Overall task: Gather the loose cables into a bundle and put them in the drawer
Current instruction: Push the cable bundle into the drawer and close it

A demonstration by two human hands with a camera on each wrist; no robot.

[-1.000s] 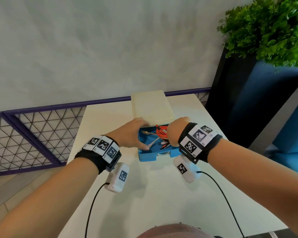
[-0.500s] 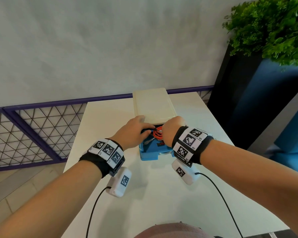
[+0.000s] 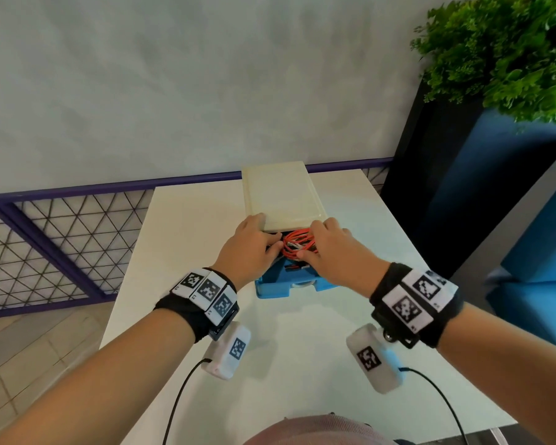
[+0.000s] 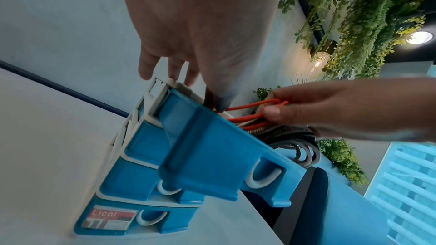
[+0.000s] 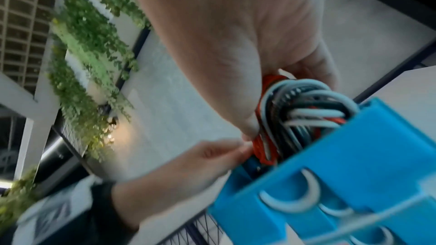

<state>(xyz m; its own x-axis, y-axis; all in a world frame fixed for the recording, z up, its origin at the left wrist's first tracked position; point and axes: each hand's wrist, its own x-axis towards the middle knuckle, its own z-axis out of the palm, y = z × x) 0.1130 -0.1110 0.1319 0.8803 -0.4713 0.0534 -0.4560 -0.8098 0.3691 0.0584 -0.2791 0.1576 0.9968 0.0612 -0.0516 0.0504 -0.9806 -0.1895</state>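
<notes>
A small cabinet with a cream top (image 3: 283, 194) stands at the far side of the white table. Its blue top drawer (image 3: 272, 289) is pulled out toward me. A bundle of orange, white and black cables (image 3: 297, 240) sits in the drawer's back part, sticking up above the rim. My right hand (image 3: 308, 244) grips the bundle, with thumb and fingers curled round the orange loops (image 4: 259, 116). My left hand (image 3: 265, 234) rests its fingers on the cabinet's front edge, and its thumb touches the cables (image 5: 306, 103) from the left. The drawer floor is hidden.
The white table (image 3: 187, 252) has bare surface left of and in front of the cabinet. Its lower blue drawers (image 4: 132, 183) are closed. A purple mesh railing (image 3: 61, 245) runs behind on the left. A dark planter with a green plant (image 3: 495, 59) stands at the right.
Both hands have moved from the drawer's front toward the cabinet. The spread cables are now gathered tight at the drawer's back. My left hand has left the drawer and lies on the cabinet edge.
</notes>
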